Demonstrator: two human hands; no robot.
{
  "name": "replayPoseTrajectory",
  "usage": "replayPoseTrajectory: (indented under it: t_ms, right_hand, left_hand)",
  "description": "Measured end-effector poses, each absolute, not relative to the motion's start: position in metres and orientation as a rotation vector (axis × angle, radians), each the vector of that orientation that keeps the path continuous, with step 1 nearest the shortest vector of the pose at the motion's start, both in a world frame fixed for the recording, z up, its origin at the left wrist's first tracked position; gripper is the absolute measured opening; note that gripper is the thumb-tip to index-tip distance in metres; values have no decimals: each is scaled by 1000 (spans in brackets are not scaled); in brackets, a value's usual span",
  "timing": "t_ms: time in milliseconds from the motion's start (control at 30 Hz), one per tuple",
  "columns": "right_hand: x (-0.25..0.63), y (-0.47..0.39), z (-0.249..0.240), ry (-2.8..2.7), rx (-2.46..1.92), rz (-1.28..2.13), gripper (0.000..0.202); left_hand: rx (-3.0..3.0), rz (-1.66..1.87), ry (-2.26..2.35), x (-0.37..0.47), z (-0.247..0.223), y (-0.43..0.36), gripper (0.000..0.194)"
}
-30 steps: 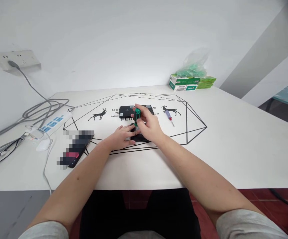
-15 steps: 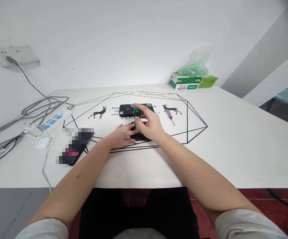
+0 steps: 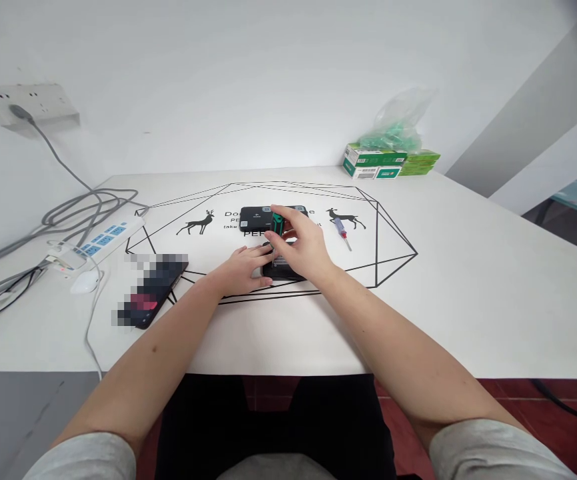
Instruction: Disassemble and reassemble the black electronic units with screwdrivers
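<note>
My right hand [image 3: 302, 244] grips the green and black handle of a screwdriver [image 3: 277, 225], held upright with its shaft pointing down. Under the shaft lies a small black device [image 3: 281, 269], partly covered by my fingers. My left hand [image 3: 242, 271] rests at the device's left edge with its fingers spread, the fingertips close to the screwdriver shaft. Just behind, a flat black case [image 3: 255, 219] with small labels lies on the printed mat. A second screwdriver [image 3: 340, 230], with a clear purple handle and red collar, lies to the right.
At the left are a phone [image 3: 161, 287], a white power strip [image 3: 103, 243], coiled grey cables [image 3: 88, 200] and a small white rounded item [image 3: 84, 281]. Green and white boxes [image 3: 374, 160] stand against the wall, a plastic bag [image 3: 396, 127] on top.
My right hand and the screwdriver have shifted slightly, showing more of the device beneath. The left hand stays in place at the device. The camera view has moved a little.
</note>
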State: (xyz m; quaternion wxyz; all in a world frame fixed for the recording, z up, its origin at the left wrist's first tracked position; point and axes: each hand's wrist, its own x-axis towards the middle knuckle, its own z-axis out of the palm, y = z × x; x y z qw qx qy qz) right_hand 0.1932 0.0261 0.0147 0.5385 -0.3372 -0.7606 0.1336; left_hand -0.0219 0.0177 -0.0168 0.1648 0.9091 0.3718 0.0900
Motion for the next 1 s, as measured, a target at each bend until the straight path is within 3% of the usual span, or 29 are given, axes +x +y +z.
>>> replayPoseTrajectory:
  t_ms: [1000]
  right_hand:
    - [194,26,11,-1818,-829,277,46]
  left_hand:
    - [2597,258,1058,-21,-15,17,73]
